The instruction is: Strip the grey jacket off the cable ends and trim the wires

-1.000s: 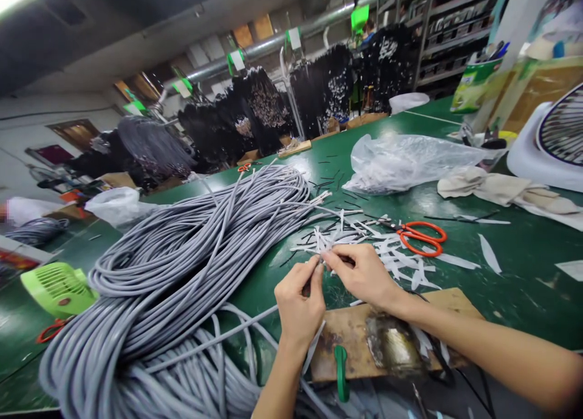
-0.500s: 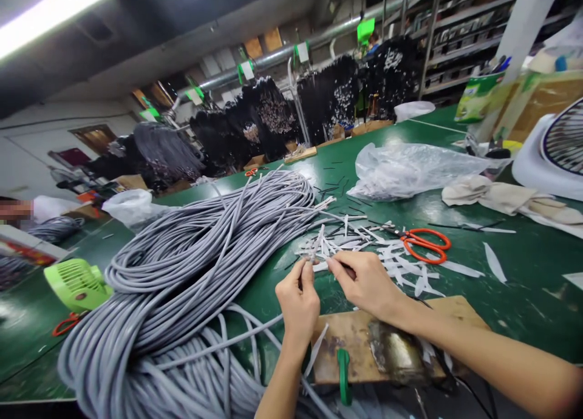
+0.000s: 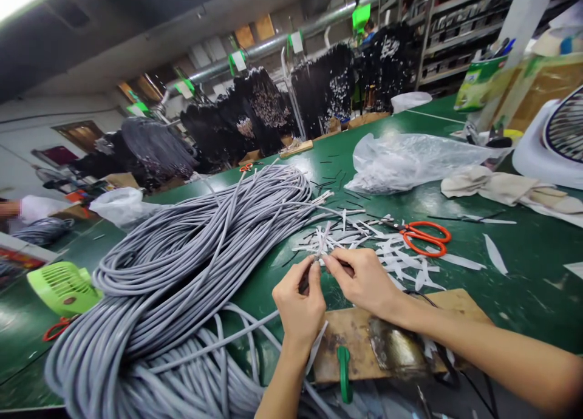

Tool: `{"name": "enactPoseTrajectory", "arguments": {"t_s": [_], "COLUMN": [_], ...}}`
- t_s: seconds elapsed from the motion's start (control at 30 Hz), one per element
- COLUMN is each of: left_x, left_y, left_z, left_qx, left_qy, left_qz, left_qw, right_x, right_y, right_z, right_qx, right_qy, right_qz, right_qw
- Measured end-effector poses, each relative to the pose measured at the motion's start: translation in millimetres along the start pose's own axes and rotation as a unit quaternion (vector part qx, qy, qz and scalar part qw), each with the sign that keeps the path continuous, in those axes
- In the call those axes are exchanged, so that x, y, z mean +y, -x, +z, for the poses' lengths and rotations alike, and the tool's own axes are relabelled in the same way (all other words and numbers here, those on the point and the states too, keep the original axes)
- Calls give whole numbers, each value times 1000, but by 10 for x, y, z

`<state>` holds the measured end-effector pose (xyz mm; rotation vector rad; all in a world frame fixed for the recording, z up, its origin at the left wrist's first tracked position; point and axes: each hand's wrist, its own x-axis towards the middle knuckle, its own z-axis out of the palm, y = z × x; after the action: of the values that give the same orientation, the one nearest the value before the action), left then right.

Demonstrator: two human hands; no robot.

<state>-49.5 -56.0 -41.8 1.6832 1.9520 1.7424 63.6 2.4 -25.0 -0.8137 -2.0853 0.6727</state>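
My left hand (image 3: pixel 298 309) pinches the end of a thin dark cable (image 3: pixel 314 262) between thumb and fingers. My right hand (image 3: pixel 362 279) closes on the same end from the right, and the fingers hide the exact grip. Just beyond both hands lies a scatter of white plastic strips (image 3: pixel 392 255). A large heap of grey cable (image 3: pixel 182 267) lies left of my left hand, with loose lengths running under my left forearm. Under my right wrist rests a worn wooden board (image 3: pixel 364 346) with a green clamp (image 3: pixel 345 373) on its near edge.
Orange-handled scissors (image 3: pixel 426 238) lie among the strips on the green workbench (image 3: pixel 523 273). A clear plastic bag (image 3: pixel 410 162) and beige cloth (image 3: pixel 505 191) lie farther back. Fans stand at both sides. Black bundles hang on racks (image 3: pixel 268 109) behind the bench.
My hands stay close together on the cable end, with small shifts of the fingers. The whole scene has shifted slightly in view as my head moved.
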Motion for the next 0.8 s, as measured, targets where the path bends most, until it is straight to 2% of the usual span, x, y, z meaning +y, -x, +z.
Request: {"name": "enactPoseTrajectory", "arguments": {"t_s": [0.23,0.4,0.5,0.6,0.7,0.8], "left_x": [-58,-63,-25,23,48,42], "left_y": [12,21,17,7,9,26], "left_z": [-12,-11,-13,-9,1,3], "left_qx": [15,16,-2,-37,-37,-28], "left_qy": [22,25,12,-14,-52,-92], "left_qz": [-36,-37,-10,45,84,84], "left_qw": [999,999,1000,998,994,992], "right_x": [13,11,22,32,14,-24], "right_y": [6,13,-2,-10,24,86], "right_z": [-19,-26,-22,-15,-8,-1], "right_qx": [-2,-4,-14,-26,4,46], "right_qy": [8,-11,-49,-91,-60,-6], "right_qz": [-9,2,26,36,-15,-138], "right_qw": [1000,1000,998,995,998,989]}}
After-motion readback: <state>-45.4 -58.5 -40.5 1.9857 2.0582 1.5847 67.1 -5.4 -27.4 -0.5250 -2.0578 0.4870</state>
